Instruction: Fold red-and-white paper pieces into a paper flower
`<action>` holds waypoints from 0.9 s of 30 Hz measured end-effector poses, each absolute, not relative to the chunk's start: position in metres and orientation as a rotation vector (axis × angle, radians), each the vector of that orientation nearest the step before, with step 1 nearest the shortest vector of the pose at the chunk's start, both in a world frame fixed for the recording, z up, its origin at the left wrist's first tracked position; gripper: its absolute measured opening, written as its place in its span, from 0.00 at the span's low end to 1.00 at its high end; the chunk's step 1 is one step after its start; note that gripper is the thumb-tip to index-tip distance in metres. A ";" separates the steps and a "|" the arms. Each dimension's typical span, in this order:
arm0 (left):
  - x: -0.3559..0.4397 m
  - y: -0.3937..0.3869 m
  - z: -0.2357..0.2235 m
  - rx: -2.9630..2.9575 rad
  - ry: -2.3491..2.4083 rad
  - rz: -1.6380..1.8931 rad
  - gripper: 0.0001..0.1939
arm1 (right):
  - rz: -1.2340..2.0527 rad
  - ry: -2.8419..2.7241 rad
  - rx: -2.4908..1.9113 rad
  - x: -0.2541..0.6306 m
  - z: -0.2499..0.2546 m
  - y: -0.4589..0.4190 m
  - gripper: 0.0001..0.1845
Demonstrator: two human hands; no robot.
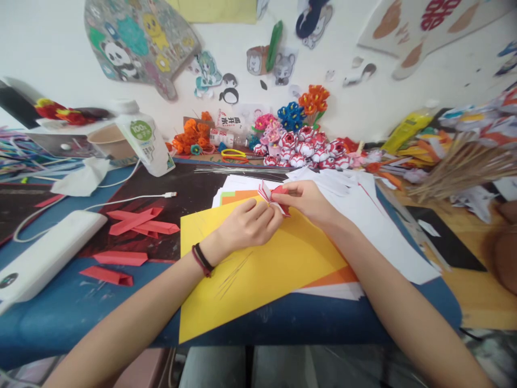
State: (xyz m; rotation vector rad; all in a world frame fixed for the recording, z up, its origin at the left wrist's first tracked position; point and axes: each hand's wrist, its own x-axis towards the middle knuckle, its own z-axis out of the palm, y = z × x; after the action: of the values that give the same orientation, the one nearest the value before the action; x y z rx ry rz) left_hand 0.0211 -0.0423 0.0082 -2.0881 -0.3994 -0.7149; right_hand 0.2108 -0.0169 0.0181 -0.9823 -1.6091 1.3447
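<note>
Both my hands meet over a yellow sheet of paper (258,275) and pinch a small red and white folded paper flower (264,191). My left hand (252,222), with dark bands at the wrist, is closed on its near side, fingers curled. From the right, my right hand (305,199) grips its red petals between thumb and fingers. Part of the flower is hidden behind my fingers. Several thin wires (233,277) lie on the yellow sheet below my left hand. Folded red paper strips (141,222) rest on the table to the left.
White papers (388,231) lie under and right of the yellow sheet. A white power bank (52,253) with a cable is at left, near a white bottle (143,137). Finished red and white paper flowers (301,148) are heaped against the wall. Wooden sticks (456,161) stand at right.
</note>
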 end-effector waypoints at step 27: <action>0.013 -0.023 -0.012 -2.199 -1.189 -1.278 0.07 | 1.016 -1.813 -1.023 0.218 0.021 -0.014 0.16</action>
State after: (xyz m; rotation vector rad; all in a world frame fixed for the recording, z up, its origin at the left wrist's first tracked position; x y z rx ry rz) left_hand 0.0125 -0.0232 -0.0116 -2.1993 -1.1890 -1.2782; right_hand 0.2176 -0.0144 0.0206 -1.0232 -1.8130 1.0161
